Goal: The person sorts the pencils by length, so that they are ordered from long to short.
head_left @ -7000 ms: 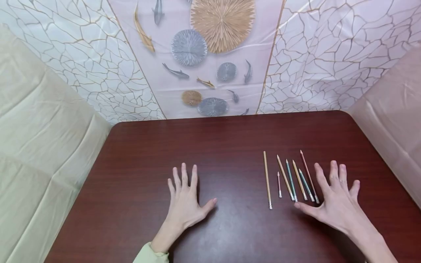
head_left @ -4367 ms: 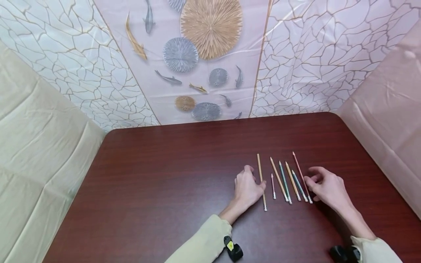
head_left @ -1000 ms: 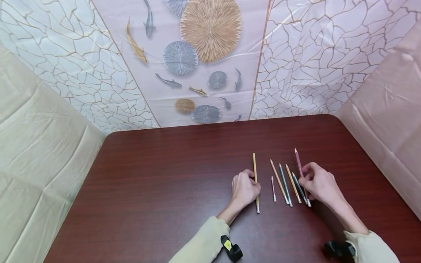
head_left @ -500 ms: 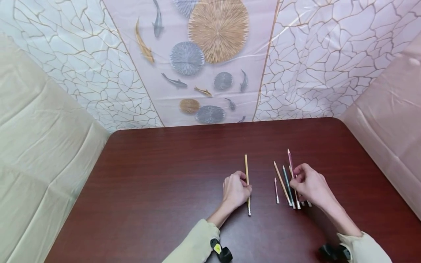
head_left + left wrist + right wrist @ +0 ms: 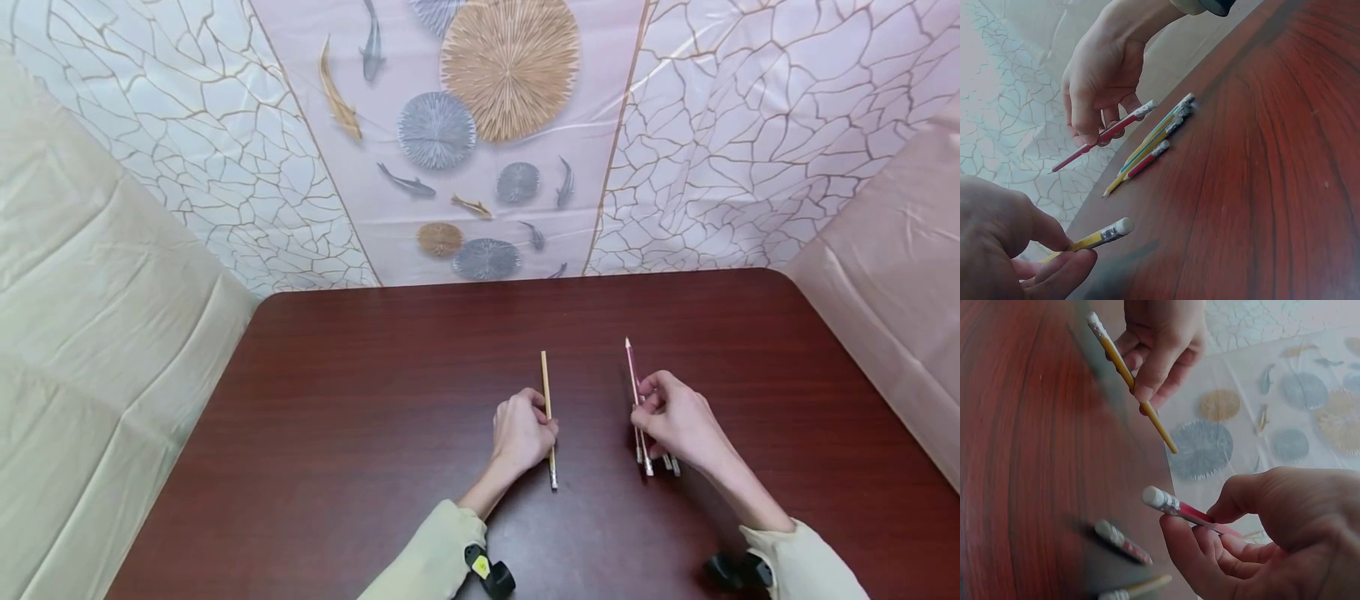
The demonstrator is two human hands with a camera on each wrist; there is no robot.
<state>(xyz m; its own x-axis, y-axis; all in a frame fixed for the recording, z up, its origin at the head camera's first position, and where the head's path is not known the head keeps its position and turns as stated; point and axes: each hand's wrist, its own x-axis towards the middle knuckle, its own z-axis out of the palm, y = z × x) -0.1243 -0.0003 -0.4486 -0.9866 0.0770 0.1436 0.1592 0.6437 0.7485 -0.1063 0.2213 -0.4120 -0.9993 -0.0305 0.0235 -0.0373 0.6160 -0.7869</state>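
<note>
In the head view my left hand (image 5: 521, 433) pinches a yellow pencil (image 5: 546, 379) between thumb and fingers, its eraser end toward me. The left wrist view shows this yellow pencil (image 5: 1094, 239) held above the table. To its right my right hand (image 5: 678, 421) pinches a long red pencil (image 5: 631, 362) by the middle, tip pointing away. That red pencil (image 5: 1194, 515) is off the table. Below it several pencils lie close together, among them a short red pencil (image 5: 1147, 161) and a yellow one (image 5: 1112, 186). From above, the right hand mostly covers them.
The dark red wooden table (image 5: 375, 375) spreads around both hands. A patterned cloth (image 5: 487, 167) hangs behind its far edge, with pale cloths (image 5: 112, 333) at the sides. Black wrist cameras (image 5: 491, 575) sit on the sleeves.
Both hands first lay spread and holding nothing, then took hold of the yellow and red pencils. The left hand has carried its pencil leftward; the right has brought the red one left above the others.
</note>
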